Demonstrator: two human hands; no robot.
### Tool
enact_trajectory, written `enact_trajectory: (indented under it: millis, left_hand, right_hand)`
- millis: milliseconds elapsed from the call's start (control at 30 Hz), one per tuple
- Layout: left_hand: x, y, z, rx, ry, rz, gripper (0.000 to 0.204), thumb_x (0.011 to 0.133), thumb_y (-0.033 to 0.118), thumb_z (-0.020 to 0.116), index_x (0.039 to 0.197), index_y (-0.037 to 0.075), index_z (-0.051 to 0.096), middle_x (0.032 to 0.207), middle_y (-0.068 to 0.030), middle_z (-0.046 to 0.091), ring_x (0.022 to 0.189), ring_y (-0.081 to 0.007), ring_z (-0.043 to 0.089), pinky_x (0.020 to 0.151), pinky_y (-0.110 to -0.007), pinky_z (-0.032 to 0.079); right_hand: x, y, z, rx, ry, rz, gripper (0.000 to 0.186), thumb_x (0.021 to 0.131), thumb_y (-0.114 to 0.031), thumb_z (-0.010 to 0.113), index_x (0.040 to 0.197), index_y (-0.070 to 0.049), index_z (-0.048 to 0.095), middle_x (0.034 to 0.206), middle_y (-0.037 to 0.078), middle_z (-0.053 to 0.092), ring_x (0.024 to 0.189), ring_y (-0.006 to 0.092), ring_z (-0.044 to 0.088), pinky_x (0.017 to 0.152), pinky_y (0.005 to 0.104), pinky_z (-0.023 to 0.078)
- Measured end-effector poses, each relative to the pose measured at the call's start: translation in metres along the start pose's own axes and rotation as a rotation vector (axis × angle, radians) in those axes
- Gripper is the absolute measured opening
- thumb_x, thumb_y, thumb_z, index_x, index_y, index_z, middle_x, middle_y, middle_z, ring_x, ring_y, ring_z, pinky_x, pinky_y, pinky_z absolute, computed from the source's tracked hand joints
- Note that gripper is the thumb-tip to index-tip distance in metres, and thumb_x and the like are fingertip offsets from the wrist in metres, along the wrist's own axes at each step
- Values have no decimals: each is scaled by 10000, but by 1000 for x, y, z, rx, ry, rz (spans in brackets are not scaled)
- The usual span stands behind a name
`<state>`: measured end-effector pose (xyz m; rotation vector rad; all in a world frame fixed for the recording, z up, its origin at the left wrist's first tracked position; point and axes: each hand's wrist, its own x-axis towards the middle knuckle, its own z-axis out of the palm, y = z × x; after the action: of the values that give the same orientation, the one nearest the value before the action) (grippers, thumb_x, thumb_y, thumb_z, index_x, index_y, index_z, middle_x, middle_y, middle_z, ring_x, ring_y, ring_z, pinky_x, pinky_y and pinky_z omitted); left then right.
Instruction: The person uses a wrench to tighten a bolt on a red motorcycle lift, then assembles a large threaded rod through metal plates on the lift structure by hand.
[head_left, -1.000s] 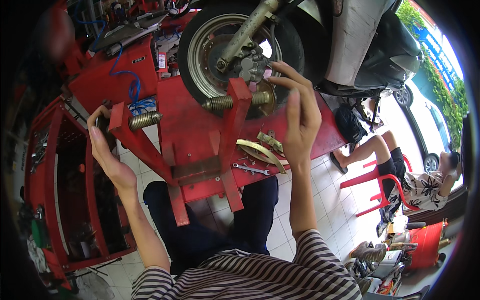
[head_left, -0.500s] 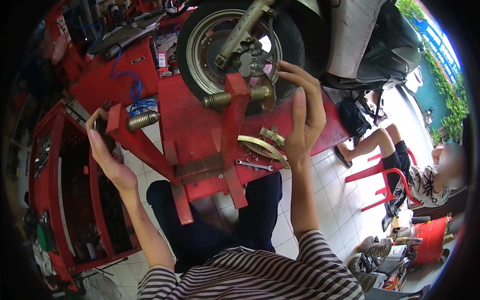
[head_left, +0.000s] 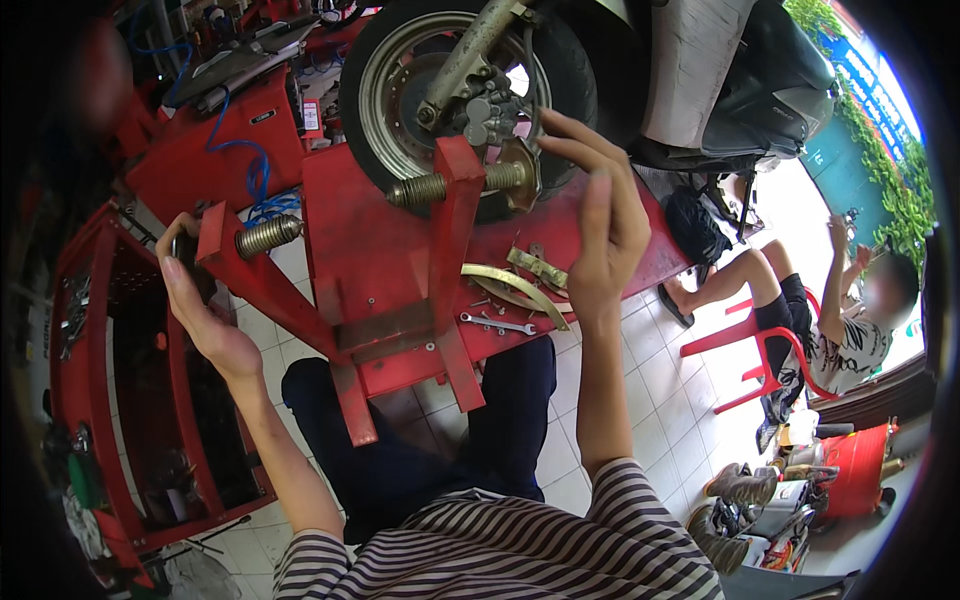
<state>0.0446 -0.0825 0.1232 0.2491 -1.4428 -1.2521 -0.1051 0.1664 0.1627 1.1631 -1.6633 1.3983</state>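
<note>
A scuffed red frame (head_left: 388, 340) is set at the platform's (head_left: 340, 215) edge, each arm (head_left: 457, 235) pierced by a threaded bolt (head_left: 268, 237).

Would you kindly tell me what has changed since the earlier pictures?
The right hand sits slightly farther right of the metal plate; nothing seems newly gripped or released. The seated person's hands have moved forward, away from the head. The left hand remains by the left bolt, wrench and red stand unchanged.

This is a motorbike repair workshop: a scooter (head_left: 690, 85) stands at a red platform (head_left: 345, 205) with a screw clamp (head_left: 388, 336), a spanner (head_left: 497, 323) near the platform's near edge.
</note>
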Motion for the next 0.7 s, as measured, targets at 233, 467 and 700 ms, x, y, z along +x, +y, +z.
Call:
enact_trajectory:
  millis: [233,467,700]
  left_hand:
    - [4,-4,2,37,-12,71,511,1023,386,256,1223,-20,491,1123,-109,547,1057,-169,527,961,-302,370]
    - [0,-5,2,-31,10,37,504,1021,385,260,1204,-25,491,1110,-104,538,1041,-174,523,947,-304,377]
    - [4,-7,-5,26,-78,35,528,1007,415,286,1271,-9,458,1206,-142,541,1142,-208,525,990,-343,391]
  right_hand:
    - [-85,23,-4,182,-11,-20,368,985,-154,400,797,23,662,834,141,661,715,218,631,722,349,476]
    - [-8,0,13,224,39,587,331,995,-246,458,1018,41,622,746,75,601,609,115,572,651,254,459]
    - [11,16,-18,561,-372,554,302,899,-95,632,1175,11,570,1094,74,597,956,117,591,826,239,467]
